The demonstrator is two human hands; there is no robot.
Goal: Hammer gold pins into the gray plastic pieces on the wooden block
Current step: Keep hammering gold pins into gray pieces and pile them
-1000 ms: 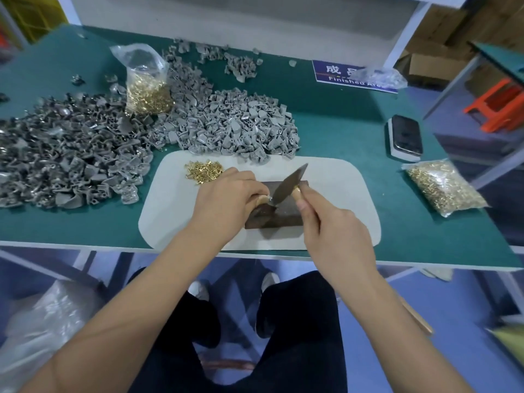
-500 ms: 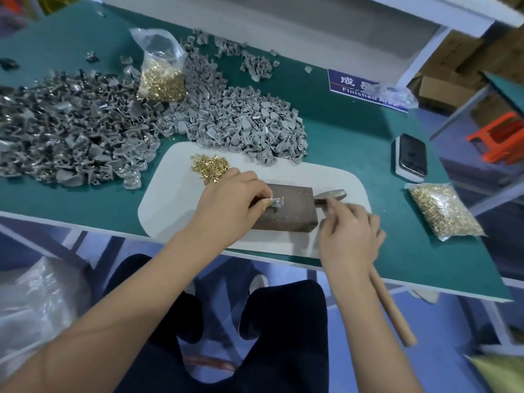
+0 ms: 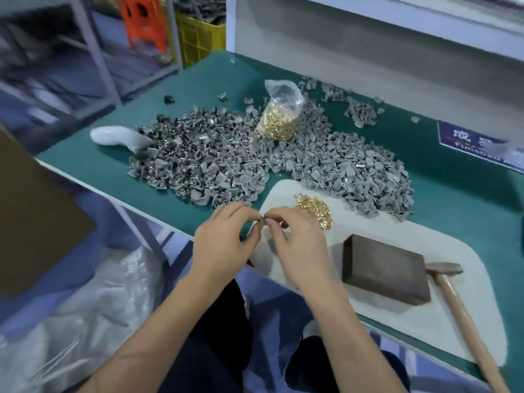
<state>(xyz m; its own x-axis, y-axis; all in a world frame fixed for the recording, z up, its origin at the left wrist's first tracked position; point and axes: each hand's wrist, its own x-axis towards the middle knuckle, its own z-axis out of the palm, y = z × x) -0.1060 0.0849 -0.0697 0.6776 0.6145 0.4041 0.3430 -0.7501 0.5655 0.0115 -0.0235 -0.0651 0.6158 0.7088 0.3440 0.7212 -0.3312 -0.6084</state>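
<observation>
Fingers [image 3: 252, 215] pinching gray piece [image 3: 259, 224], bagged gold pins [image 3: 276, 124]

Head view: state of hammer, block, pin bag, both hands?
hammer: lying on the white mat, not held
wooden block: flat on the mat, top bare
bag of gold pins: upright among the gray pieces
left hand: pinching a gray piece
right hand: pinching at the same piece

A green counter [image 3: 158, 177] carries heaped gray plastic pieces [image 3: 226, 163], a bag of gold pins [image 3: 279, 120] and a white mat [image 3: 442, 330].
</observation>
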